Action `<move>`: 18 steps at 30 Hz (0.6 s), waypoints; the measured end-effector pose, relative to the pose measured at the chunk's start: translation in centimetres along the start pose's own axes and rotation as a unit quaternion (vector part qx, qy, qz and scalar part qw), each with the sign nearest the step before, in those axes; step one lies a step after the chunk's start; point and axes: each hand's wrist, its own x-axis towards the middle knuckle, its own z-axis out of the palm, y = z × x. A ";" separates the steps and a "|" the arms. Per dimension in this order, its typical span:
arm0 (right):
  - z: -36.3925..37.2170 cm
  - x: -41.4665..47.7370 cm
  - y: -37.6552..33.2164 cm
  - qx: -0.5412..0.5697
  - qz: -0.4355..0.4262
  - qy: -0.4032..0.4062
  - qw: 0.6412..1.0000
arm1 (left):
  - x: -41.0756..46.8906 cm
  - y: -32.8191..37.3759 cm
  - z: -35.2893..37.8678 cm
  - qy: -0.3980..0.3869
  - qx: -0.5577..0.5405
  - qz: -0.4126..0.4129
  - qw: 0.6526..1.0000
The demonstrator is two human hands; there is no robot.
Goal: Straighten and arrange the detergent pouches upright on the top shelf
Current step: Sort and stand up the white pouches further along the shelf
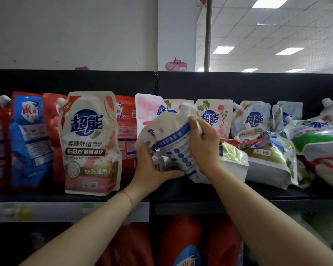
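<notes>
I hold the white pouch (173,143) tipped over the top shelf (181,194), my left hand (152,166) and right hand (204,143) curled round it, left bags stand, right pile (277,150) waits.

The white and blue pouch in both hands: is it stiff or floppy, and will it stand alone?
Probably floppy: the pouch bends and creases between the left hand and right hand. Likely tips easily; similar pouches beside it lie slumped.
</notes>
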 end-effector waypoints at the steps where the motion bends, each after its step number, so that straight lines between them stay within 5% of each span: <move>1: 0.5 0.4 -0.4 0.027 0.023 0.011 0.999 | -0.3 0.0 0.4 0.003 0.020 0.023 1.000; 4: 1.7 1.7 -1.0 0.108 0.105 0.043 0.988 | -0.5 0.3 1.5 0.033 0.123 0.096 0.987; 8: 2.6 2.9 -0.6 0.200 0.224 0.072 0.951 | 0.3 1.7 1.4 0.076 0.220 0.078 0.969; 12: 2.4 3.2 1.0 0.227 0.357 0.068 0.904 | 0.4 1.8 0.9 0.032 0.305 0.084 0.948; 18: -1.0 3.7 3.0 0.170 0.401 0.053 0.898 | 0.2 2.0 4.0 -0.068 0.446 0.176 0.875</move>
